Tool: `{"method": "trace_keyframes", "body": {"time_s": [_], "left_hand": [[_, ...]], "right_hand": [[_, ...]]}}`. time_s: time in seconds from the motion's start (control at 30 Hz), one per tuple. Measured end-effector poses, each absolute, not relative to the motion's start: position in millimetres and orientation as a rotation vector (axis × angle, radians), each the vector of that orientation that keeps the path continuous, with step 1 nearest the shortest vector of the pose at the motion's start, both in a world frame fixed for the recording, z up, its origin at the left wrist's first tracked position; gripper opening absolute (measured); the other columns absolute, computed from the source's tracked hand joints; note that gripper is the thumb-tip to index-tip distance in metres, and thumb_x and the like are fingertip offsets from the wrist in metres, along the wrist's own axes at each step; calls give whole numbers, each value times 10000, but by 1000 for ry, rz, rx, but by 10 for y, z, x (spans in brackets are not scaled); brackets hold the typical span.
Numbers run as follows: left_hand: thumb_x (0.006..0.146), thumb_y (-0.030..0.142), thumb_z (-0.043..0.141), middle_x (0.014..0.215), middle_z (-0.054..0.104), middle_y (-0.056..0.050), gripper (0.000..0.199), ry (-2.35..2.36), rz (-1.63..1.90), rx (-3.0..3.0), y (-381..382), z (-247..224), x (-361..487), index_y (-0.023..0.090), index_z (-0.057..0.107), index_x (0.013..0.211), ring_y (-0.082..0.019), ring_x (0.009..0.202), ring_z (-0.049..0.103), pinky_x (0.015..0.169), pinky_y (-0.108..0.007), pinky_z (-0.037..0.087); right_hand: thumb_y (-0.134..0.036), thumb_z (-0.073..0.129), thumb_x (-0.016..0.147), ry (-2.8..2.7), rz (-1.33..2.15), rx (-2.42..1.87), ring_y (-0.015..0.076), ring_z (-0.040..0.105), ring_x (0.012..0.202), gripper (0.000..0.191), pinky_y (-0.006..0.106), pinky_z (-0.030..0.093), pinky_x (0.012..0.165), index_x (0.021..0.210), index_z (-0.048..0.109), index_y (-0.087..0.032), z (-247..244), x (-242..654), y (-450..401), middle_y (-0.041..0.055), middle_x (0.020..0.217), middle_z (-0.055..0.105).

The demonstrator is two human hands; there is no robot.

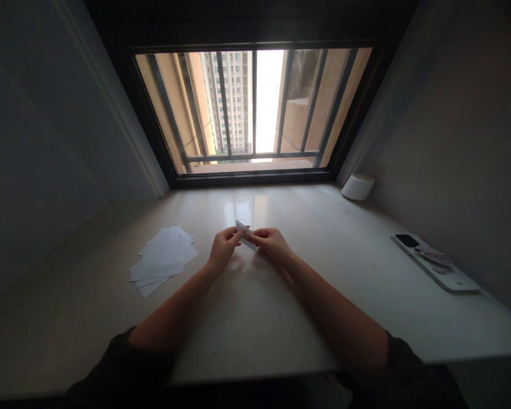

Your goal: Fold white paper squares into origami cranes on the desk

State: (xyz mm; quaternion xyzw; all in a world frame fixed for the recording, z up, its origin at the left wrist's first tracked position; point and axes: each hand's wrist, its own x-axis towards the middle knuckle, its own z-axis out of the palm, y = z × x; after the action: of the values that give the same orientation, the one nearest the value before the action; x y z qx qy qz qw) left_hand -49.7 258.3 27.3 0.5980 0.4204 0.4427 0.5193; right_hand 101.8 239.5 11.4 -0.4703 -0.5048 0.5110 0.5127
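Note:
My left hand (225, 249) and my right hand (273, 244) meet above the middle of a pale stone counter (247, 324). Between their fingertips they pinch a narrow folded piece of white paper (246, 235), which stands tilted. The fingers hide part of it, so its exact folds are hard to see. A loose, fanned pile of white paper sheets (164, 258) lies to the left of my left hand, not touching it.
A white cylindrical object (357, 187) stands in the far right corner of the counter. A white tray (434, 262) along the right wall holds a black phone and small items. Walls flank the counter, and a barred window (253, 108) lies beyond it.

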Motion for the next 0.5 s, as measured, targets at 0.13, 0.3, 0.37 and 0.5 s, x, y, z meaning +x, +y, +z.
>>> {"method": "trace_keyframes", "body": {"time_s": [0.13, 0.3, 0.37, 0.5], "left_hand": [[670, 495, 680, 830, 710, -64, 409, 1017, 1105, 1492, 2580, 275, -503, 170, 727, 913, -197, 774, 609, 667, -276, 449], [657, 492, 694, 780, 711, -88, 410, 1005, 1043, 1411, 2638, 296, -564, 143, 740, 867, -211, 751, 614, 686, -305, 451], [666, 488, 689, 814, 713, -101, 403, 1002, 999, 1376, 2668, 321, -597, 145, 741, 870, -211, 762, 617, 687, -304, 449], [661, 491, 687, 852, 711, -106, 402, 1003, 978, 1321, 2704, 370, -644, 159, 742, 881, -218, 796, 616, 698, -304, 451]], "right_hand": [[-539, 702, 611, -1241, 1218, -1098, 90, 454, 499, 414, 218, 300, 475, 657, 687, -128, 121, 986, 2364, 0, 556, 583], [-552, 700, 606, -1281, 1177, -1081, 90, 450, 493, 418, 221, 298, 470, 638, 679, -135, 138, 953, 2347, -6, 555, 577], [-533, 710, 603, -1289, 1173, -1078, 90, 454, 491, 397, 222, 302, 473, 648, 683, -140, 143, 953, 2353, -7, 555, 581], [-519, 722, 590, -1294, 1171, -1109, 102, 474, 500, 390, 226, 321, 479, 695, 704, -143, 150, 966, 2365, 0, 562, 599]]}}
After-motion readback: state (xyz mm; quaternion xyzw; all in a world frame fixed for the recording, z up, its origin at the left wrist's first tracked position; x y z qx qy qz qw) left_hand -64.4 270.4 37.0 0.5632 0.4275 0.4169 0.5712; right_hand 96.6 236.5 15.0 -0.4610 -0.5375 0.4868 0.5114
